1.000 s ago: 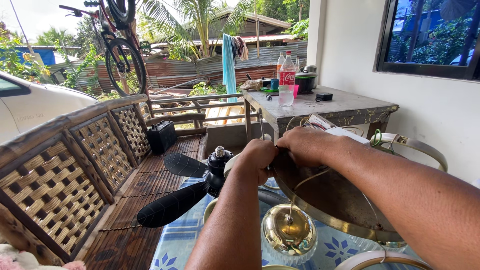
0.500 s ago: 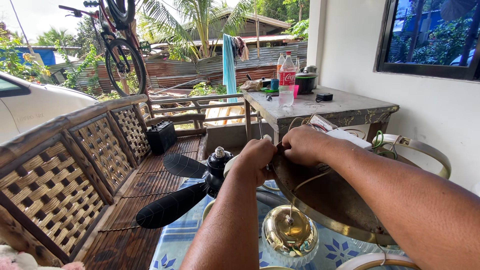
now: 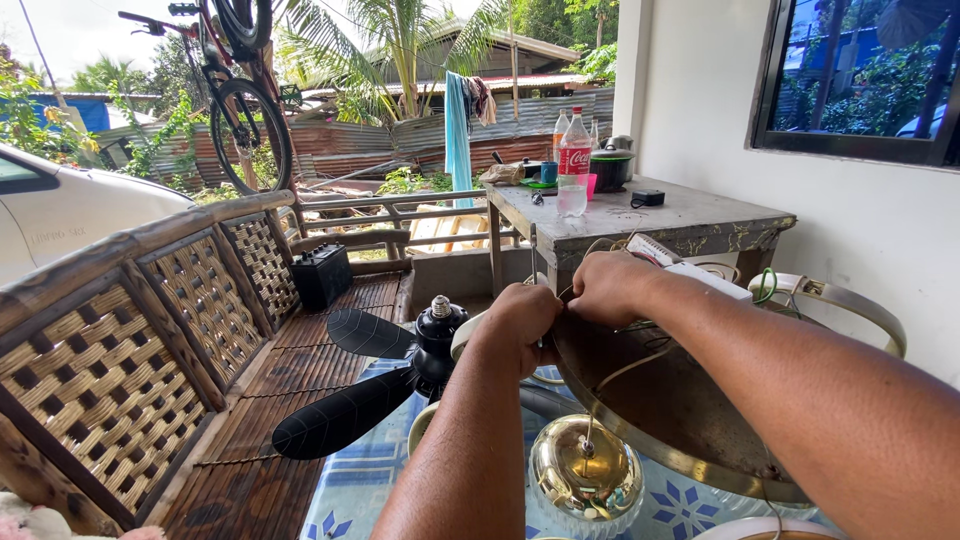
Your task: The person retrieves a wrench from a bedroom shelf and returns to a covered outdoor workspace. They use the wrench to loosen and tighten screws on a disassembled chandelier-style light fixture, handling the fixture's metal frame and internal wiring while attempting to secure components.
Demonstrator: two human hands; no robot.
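Pinching what looks like thin wire, left hand (image 3: pixel 515 318) and right hand (image 3: pixel 605 287) meet above the round metal base (image 3: pixel 670 410).

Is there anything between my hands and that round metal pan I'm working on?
Nothing visible. The left hand and right hand are already at the far rim of the round metal pan, pinching thin wires there. The black fan sits off to the left.
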